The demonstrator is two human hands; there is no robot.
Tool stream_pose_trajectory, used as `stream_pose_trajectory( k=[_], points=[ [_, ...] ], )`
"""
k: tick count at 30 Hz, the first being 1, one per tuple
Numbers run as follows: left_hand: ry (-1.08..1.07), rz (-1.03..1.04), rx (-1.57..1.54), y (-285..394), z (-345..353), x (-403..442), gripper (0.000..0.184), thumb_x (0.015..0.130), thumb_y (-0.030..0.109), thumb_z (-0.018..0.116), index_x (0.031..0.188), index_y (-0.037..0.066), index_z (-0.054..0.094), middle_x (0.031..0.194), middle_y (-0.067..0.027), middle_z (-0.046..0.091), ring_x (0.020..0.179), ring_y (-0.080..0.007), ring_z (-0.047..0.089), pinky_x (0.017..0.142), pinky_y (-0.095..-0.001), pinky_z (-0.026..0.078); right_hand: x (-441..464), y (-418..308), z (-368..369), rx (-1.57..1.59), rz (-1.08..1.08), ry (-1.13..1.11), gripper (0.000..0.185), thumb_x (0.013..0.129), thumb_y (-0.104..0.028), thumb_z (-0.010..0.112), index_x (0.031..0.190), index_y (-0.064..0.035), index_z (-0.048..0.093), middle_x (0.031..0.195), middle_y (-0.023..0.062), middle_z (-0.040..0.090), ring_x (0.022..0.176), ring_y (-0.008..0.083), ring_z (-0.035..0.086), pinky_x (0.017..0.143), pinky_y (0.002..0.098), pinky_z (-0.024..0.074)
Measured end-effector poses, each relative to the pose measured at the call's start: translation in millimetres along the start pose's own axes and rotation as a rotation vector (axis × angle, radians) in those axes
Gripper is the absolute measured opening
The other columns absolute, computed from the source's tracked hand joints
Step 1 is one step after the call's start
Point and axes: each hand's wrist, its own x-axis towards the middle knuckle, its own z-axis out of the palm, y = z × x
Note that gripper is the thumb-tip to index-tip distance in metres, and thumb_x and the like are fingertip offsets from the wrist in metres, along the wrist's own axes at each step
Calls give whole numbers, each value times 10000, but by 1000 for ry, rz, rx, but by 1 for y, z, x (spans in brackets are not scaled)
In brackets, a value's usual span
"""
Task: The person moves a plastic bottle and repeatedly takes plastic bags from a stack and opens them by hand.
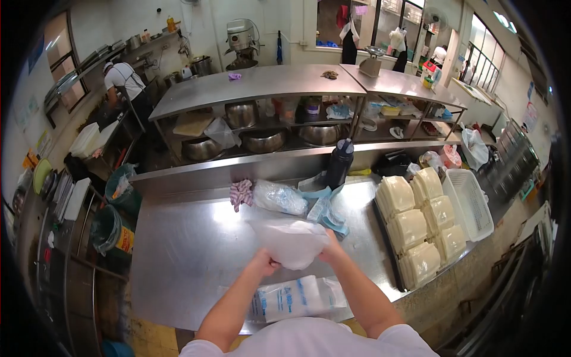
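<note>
A thin, whitish plastic bag (291,241) hangs between my two hands above the steel table (172,256). My left hand (264,263) is closed on its left side, fingers curled. On the right side my right hand (330,247) grips the bag's edge, its fingers partly hidden by the plastic. Below the bag, near the table's front edge, lies a stack of flat plastic bags with blue print (291,298). Beyond it are a clear bag with pale contents (279,197), a striped cloth (241,194) and blue-and-white wrapping (327,208).
A black tray (389,253) on the right holds several packs of pale square wrappers (410,229), beside a white basket (470,205). A dark bottle (339,163) stands at the back. A person (125,80) bends over a counter at the far left.
</note>
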Motion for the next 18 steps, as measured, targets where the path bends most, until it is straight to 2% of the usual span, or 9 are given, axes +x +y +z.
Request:
stream_pose_trajectory(
  k=[1, 4, 5, 8, 10, 12, 15, 17, 18],
  points=[
    [44, 32, 2, -12, 12, -3, 210, 976, 299, 552, 1018, 99, 602, 804, -14, 629, 620, -149, 542, 567, -296, 433, -3, 3, -3, 95, -28, -26, 262, 893, -82, 657, 1148, -19, 670, 1077, 110, 712, 894, 235, 712, 740, 382, 588],
    [92, 159, 145, -21, 9, -1, 243, 986, 326, 551, 1027, 93, 608, 830, -19, 642, 671, -138, 561, 597, -290, 438, -13, -8, -24, -181, -141, 23, 193, 929, -140, 640, 1056, 4, 661, 981, 132, 708, 776, 244, 699, 655, 390, 570],
    [94, 202, 218, -21, 3, 2, 260, 993, 339, 546, 1028, 89, 609, 836, -20, 644, 688, -135, 569, 610, -288, 443, -20, -16, -35, -307, -58, 158, 299, 942, -272, 658, 1004, 19, 684, 906, 146, 720, 718, 218, 699, 603, 382, 556],
    [220, 239, 281, 5, 52, -63, 277, 1010, 333, 545, 1006, 65, 617, 847, -35, 653, 728, -145, 603, 640, -295, 470, -24, 18, -119, -1137, -209, 420, 327, 917, -291, 676, 858, 27, 719, 686, 126, 697, 529, 223, 662, 552, 355, 569],
    [258, 234, 361, -8, 33, -66, 230, 1008, 264, 536, 1050, 57, 627, 884, -42, 654, 764, -150, 617, 681, -307, 502, -86, 2, -105, -1286, 185, 276, 462, 907, -365, 686, 681, 38, 688, 583, 124, 654, 445, 233, 616, 508, 358, 535],
    [262, 224, 416, -29, 19, -69, 211, 1004, 237, 550, 1066, 55, 638, 904, -48, 658, 782, -150, 626, 703, -311, 517, -117, 31, -109, -1275, 404, 192, 466, 883, -353, 714, 639, 41, 670, 625, 133, 671, 525, 243, 655, 553, 377, 533],
    [221, 182, 493, -70, 15, -78, 215, 988, 253, 607, 1054, 53, 650, 917, -59, 671, 791, -155, 637, 719, -309, 521, -130, 91, -133, -1410, -35, 327, 398, 853, -324, 753, 694, 33, 679, 662, 99, 677, 628, 191, 671, 619, 352, 547],
    [191, 145, 589, -90, 25, -84, 234, 970, 255, 648, 1058, 38, 654, 937, -68, 686, 810, -172, 655, 743, -316, 533, -140, 94, -135, -1058, -109, 319, 278, 860, -239, 750, 793, 23, 684, 727, 78, 683, 705, 154, 663, 660, 323, 546],
    [151, 251, 759, -95, 35, -88, 253, 957, 257, 668, 1075, 34, 647, 955, -70, 690, 844, -183, 659, 773, -323, 533, -146, 93, -134, -882, -145, 313, 224, 864, -196, 748, 842, 18, 686, 760, 67, 687, 744, 136, 659, 680, 308, 545]
  ],
)
